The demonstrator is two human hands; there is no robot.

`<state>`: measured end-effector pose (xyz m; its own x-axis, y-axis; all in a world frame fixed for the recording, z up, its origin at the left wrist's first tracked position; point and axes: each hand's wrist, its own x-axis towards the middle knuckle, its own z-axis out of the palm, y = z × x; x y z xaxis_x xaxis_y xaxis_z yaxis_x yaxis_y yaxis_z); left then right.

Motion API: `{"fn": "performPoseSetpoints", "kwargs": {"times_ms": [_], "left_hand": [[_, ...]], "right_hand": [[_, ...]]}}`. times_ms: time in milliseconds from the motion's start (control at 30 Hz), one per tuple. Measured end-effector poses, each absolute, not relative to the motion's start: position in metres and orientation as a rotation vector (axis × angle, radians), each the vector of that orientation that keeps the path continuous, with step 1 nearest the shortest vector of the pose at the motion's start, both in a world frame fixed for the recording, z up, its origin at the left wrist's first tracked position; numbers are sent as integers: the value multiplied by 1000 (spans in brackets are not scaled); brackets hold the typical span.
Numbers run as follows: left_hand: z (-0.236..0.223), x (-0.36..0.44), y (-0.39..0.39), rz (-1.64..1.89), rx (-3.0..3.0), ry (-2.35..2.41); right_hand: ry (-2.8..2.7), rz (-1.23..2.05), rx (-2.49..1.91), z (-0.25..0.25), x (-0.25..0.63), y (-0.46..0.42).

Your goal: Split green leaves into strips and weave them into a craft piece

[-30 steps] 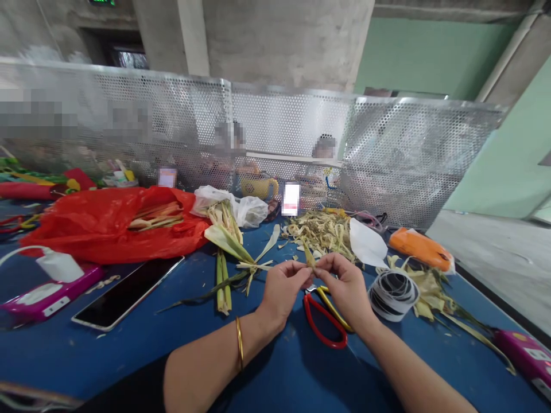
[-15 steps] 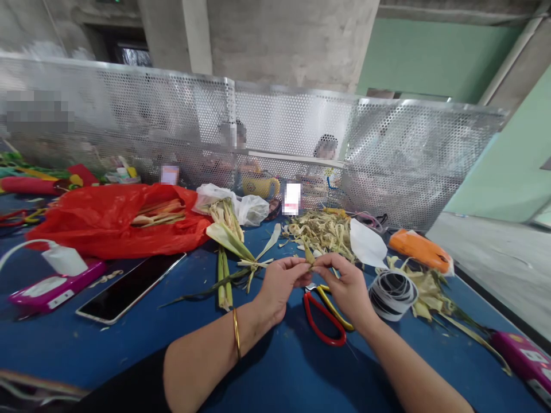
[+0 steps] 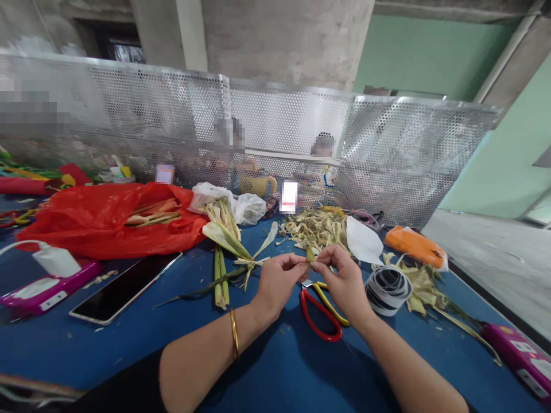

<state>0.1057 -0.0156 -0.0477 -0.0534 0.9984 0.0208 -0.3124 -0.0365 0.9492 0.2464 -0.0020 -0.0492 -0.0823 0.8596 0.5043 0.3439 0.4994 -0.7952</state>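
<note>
1. Perforated metal panels [image 3: 288, 115] cross the upper half of the frame; below them a blue tabletop [image 3: 267, 367] reaches down to the bottom edge.
2. Just right of the frame's centre, a small yellow-green leaf piece [image 3: 310, 252] sits between my fingertips, raised off the table.
3. My left hand [image 3: 273, 287] comes at it from the lower left, thumb and forefinger drawn narrow in a pinch on its left side.
4. My right hand [image 3: 344, 284] mirrors that from the lower right, pinching its lower right side. Neither hand is clearly nearer; the piece lies at the meeting point of both.
5. Its long axis runs roughly up and down the frame, the narrow tip pointing away from me and tilting a little left. My fingers hide the lower end, so I cannot tell how it is folded or joined.
6. Below my fingertips, scissors [image 3: 331, 338] lie with red and yellow handles toward me, closer to my right hand; the blades are mostly hidden.
7. Beyond the tip, a heap of dried leaf shreds [image 3: 316, 226] spreads out. Green stalks [image 3: 221, 281] lie left of my left hand, and a coiled grey-white strip [image 3: 390, 298] stands just beside my right.
</note>
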Motion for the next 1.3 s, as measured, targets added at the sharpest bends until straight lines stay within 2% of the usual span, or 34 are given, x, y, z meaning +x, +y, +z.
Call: {"fn": "performPoseSetpoints", "kwargs": {"times_ms": [200,333,600,767,967,1300], "left_hand": [[-49,101,-12,1345,783,914],[-50,102,-12,1318,789,906],[-49,106,-13,1417,961,976],[-53,103,-11,1387,1134,1025],[-50,89,-1,1318,1478,1123],[-61,105,-9,1325,783,1006]], "right_hand": [[-1904,385,-970,-41,249,-6],[-1880,370,-1008,-45,248,-5],[-1751,539,-1041,-44,244,-8],[-1596,760,-1044,-46,244,-4],[-1751,972,-1096,-39,250,1],[-1335,1028,-1056,-57,232,-4]]}}
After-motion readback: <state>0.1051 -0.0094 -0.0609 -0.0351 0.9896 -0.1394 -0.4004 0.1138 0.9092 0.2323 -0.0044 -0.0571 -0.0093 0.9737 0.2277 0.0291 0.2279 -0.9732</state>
